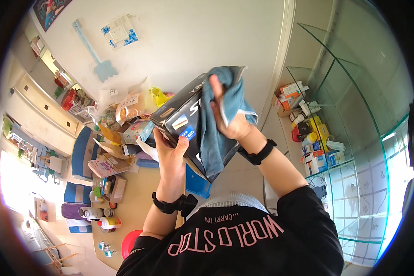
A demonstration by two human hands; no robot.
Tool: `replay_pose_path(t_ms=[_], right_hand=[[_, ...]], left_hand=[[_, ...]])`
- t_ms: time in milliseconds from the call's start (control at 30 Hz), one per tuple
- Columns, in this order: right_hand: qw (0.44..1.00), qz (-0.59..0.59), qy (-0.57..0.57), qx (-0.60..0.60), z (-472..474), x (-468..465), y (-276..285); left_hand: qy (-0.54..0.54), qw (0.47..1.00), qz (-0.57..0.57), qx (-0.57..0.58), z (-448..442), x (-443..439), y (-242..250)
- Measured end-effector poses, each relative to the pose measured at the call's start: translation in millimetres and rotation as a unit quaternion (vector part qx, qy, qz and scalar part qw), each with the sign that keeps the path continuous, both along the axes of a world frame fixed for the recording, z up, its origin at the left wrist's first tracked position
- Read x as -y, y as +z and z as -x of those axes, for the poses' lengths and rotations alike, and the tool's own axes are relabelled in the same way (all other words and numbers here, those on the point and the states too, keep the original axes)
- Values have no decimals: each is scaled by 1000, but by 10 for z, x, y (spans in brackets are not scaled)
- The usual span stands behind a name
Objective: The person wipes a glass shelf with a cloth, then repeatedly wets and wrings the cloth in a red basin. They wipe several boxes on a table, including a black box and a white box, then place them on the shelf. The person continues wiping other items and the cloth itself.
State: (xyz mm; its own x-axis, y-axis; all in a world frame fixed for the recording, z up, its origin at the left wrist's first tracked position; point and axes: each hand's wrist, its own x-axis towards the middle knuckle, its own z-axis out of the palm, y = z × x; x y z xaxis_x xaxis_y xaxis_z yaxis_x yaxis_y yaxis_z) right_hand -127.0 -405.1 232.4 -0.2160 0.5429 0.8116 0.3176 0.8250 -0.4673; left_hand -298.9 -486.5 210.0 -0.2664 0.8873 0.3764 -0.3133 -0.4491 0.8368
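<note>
A black printed cardboard box (pixel 183 114) is held up in front of me, tilted, with its long side toward my chest. My left hand (pixel 171 151) grips the box at its lower left end, the thumb lying on the printed face. Over the box's right part drapes a blue-grey cloth (pixel 212 145) with a pale hem. My right hand (pixel 229 114) clasps this cloth and presses it on the box, with folds covering some of its fingers. The cloth hides much of the box's face and lettering.
At left, a wooden table (pixel 141 193) carries plastic bags (pixel 131 103), small cartons (pixel 138 131) and bottles (pixel 109 223). A blue stool (pixel 197 183) stands below the box. On my right, glass shelves (pixel 360 103) adjoin a ledge with medicine boxes (pixel 315 162). A light-blue fly swatter (pixel 95 53) hangs on the wall.
</note>
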Motion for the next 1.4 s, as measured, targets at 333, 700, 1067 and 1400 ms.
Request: replay_pose_path(t_ms=[333, 700, 1067, 1400], right_hand=[[997, 16, -24, -68, 34, 131, -520], [998, -1, -60, 30, 24, 17, -531], [964, 212, 155, -53, -504, 223, -665], [953, 78, 281, 88, -621, 715, -656]], left_hand=[[60, 997, -29, 43, -206, 73, 41], [53, 994, -69, 59, -224, 100, 37], [-89, 982, 66, 156, 583, -341, -476], [-264, 927, 161, 212, 455, -482, -780]])
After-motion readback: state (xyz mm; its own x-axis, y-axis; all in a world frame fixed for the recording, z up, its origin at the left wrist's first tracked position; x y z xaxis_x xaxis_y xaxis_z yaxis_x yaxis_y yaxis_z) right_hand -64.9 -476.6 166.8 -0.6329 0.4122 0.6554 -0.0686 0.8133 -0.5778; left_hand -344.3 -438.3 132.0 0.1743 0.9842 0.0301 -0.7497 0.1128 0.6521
